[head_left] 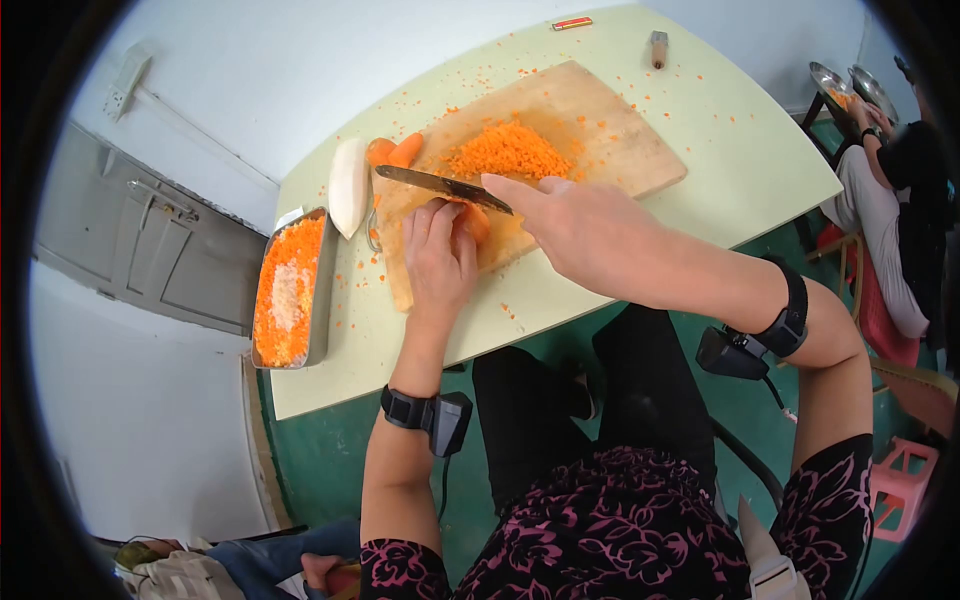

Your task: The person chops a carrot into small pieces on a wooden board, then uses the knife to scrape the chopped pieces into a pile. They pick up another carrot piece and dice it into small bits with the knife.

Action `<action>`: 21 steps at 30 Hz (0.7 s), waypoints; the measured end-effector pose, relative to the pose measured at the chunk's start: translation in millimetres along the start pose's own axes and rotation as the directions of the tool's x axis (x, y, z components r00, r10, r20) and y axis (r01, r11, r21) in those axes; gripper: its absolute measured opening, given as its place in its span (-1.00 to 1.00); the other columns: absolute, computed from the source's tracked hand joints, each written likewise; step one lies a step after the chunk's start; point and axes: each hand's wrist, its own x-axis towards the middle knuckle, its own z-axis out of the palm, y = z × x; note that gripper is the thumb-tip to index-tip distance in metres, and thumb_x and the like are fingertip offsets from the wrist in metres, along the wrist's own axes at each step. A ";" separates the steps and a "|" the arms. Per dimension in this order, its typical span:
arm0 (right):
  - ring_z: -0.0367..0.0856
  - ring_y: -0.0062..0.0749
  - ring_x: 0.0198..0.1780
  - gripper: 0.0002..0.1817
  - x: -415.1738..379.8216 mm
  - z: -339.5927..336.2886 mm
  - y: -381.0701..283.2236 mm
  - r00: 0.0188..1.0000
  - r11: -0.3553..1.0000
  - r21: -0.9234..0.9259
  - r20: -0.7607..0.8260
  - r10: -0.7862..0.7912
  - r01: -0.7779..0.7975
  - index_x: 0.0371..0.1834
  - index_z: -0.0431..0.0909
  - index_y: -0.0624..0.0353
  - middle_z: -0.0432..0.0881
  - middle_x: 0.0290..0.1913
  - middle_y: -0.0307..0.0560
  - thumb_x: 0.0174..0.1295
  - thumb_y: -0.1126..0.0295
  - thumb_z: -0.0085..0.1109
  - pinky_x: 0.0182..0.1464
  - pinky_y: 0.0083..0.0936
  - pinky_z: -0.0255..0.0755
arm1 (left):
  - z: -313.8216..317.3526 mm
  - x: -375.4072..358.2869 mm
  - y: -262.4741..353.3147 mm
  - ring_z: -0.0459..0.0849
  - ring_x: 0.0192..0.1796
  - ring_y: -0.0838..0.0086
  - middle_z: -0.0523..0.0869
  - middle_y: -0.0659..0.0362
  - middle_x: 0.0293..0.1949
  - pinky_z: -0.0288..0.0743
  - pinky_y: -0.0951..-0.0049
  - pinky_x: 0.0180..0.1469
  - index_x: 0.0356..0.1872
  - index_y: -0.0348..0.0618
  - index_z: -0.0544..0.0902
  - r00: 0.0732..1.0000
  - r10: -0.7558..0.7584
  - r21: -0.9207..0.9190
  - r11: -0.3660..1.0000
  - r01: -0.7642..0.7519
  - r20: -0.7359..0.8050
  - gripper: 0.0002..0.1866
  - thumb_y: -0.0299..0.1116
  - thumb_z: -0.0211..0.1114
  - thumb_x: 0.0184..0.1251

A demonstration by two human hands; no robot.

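My right hand [590, 230] is closed around the handle of a knife [425, 181], its dark blade lying across the top of a carrot [474, 222]. With bent fingers, my left hand [437, 250] holds that carrot down on the wooden cutting board [640, 150]. A heap of finely chopped carrot [510, 150] lies on the board beyond the blade. Two more orange carrots [405, 150] rest at the board's left corner, beside a peeled white radish [348, 190]. How much of the carrot is under my fingers is hidden.
A metal tray [322, 300] of chopped carrot with a paler heap on top stands at the table's left edge. A small red box [572, 23] and a short brown-handled tool [658, 50] lie at the back. Another person [900, 170] sits at right near metal bowls [830, 82].
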 end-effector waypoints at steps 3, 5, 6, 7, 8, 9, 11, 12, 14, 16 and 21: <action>0.57 0.00 -0.38 -0.46 -0.2 0.5 1.2 1.000 1.000 -0.015 -0.011 -0.011 0.011 0.26 0.26 0.32 0.55 -0.43 0.18 0.13 0.55 -0.04 -0.37 -0.25 0.44 | 1.0 0.2 -0.3 0.48 -0.15 0.11 0.58 -0.01 -0.19 0.37 0.24 -0.06 -0.23 -0.29 0.56 1.000 0.004 0.012 1.000 -0.004 -0.002 -0.77 -0.62 0.13 0.02; 0.53 0.02 -0.48 -0.48 -0.6 3.4 2.3 0.999 1.000 -0.023 -0.043 -0.020 0.019 0.30 0.26 0.17 0.54 -0.42 0.20 0.20 0.51 -0.09 -0.44 -0.22 0.40 | 1.2 0.8 -0.5 0.47 -0.15 0.11 0.58 -0.01 -0.19 0.37 0.24 -0.07 -0.24 -0.29 0.55 1.000 0.005 0.015 1.000 -0.005 0.001 -0.78 -0.62 0.12 0.02; 0.54 0.02 -0.47 -0.48 0.0 1.3 1.8 1.000 0.999 -0.031 0.003 -0.019 0.019 0.30 0.25 0.19 0.55 -0.43 0.20 0.20 0.51 -0.08 -0.44 -0.21 0.40 | 1.3 1.1 -0.6 0.47 -0.15 0.11 0.58 -0.01 -0.20 0.37 0.23 -0.07 -0.24 -0.29 0.55 1.000 0.005 0.017 1.000 -0.005 0.002 -0.78 -0.62 0.12 0.02; 0.55 0.02 -0.46 -0.48 1.1 -2.8 0.4 0.999 0.999 -0.039 0.051 -0.018 0.020 0.30 0.23 0.21 0.55 -0.44 0.20 0.21 0.50 -0.08 -0.43 -0.20 0.40 | 1.3 1.4 -0.3 0.47 -0.15 0.11 0.58 -0.02 -0.20 0.37 0.23 -0.07 -0.24 -0.29 0.55 1.000 0.006 0.020 1.000 -0.006 0.002 -0.78 -0.62 0.12 0.02; 0.56 0.02 -0.46 -0.47 2.5 -4.4 0.0 0.995 0.999 -0.047 0.099 -0.016 0.021 0.30 0.22 0.23 0.55 -0.45 0.19 0.21 0.50 -0.08 -0.43 -0.20 0.41 | 1.2 1.7 0.3 0.47 -0.15 0.10 0.58 -0.02 -0.20 0.37 0.23 -0.08 -0.25 -0.29 0.55 1.000 0.006 0.023 1.000 -0.006 0.003 -0.78 -0.62 0.12 0.02; 0.56 0.02 -0.45 -0.52 4.2 -2.6 0.9 0.994 0.999 -0.039 0.109 -0.020 0.024 0.25 0.24 0.25 0.55 -0.47 0.19 0.22 0.49 -0.08 -0.42 -0.18 0.40 | 1.1 1.8 0.8 0.47 -0.15 0.10 0.58 -0.02 -0.20 0.38 0.23 -0.08 -0.25 -0.29 0.55 1.000 0.005 0.026 1.000 -0.005 0.005 -0.78 -0.62 0.12 0.02; 0.57 0.01 -0.43 -0.62 9.1 1.8 3.6 0.991 0.999 -0.023 0.128 -0.025 0.029 0.14 0.27 0.30 0.55 -0.50 0.17 0.25 0.47 -0.07 -0.40 -0.15 0.40 | 1.0 1.7 0.5 0.47 -0.15 0.10 0.58 -0.02 -0.20 0.38 0.24 -0.08 -0.25 -0.29 0.55 1.000 0.006 0.023 1.000 -0.006 0.004 -0.78 -0.62 0.13 0.01; 0.58 0.01 -0.42 -0.68 13.0 2.0 5.3 0.989 0.999 -0.032 0.148 -0.015 0.020 0.07 0.28 0.30 0.55 -0.51 0.16 0.26 0.45 -0.07 -0.41 -0.15 0.40 | 1.1 1.7 0.0 0.47 -0.15 0.10 0.58 -0.02 -0.20 0.38 0.24 -0.08 -0.25 -0.29 0.55 1.000 0.005 0.022 1.000 -0.005 0.004 -0.78 -0.62 0.13 0.01; 0.58 0.01 -0.42 -0.78 21.3 -0.7 7.8 0.982 0.999 -0.048 0.189 0.005 0.004 -0.08 0.30 0.30 0.54 -0.54 0.15 0.29 0.41 -0.07 -0.41 -0.14 0.39 | 1.8 1.4 -1.2 0.47 -0.14 0.10 0.57 -0.01 -0.21 0.38 0.24 -0.07 -0.26 -0.30 0.55 1.000 0.000 0.012 1.000 0.000 0.006 -0.78 -0.62 0.13 0.01; 0.57 0.02 -0.43 -0.81 26.1 -2.6 7.3 0.973 0.999 -0.046 0.227 0.034 -0.025 -0.16 0.29 0.27 0.55 -0.52 0.15 0.31 0.37 -0.06 -0.41 -0.14 0.39 | 2.0 0.6 -1.6 0.47 -0.14 0.10 0.57 -0.01 -0.21 0.38 0.24 -0.07 -0.26 -0.30 0.56 1.000 -0.009 0.006 1.000 0.009 0.009 -0.78 -0.62 0.13 0.00; 0.57 -0.04 -0.54 -0.78 37.2 -14.7 5.7 0.923 0.990 -0.063 0.357 0.143 -0.129 -0.16 0.29 0.25 0.57 -0.49 0.13 0.34 0.30 -0.08 -0.48 -0.20 0.43 | 1.9 0.1 -2.5 0.47 -0.14 0.10 0.57 -0.01 -0.22 0.38 0.25 -0.06 -0.26 -0.30 0.56 1.000 -0.021 0.002 1.000 0.021 0.018 -0.78 -0.62 0.14 0.00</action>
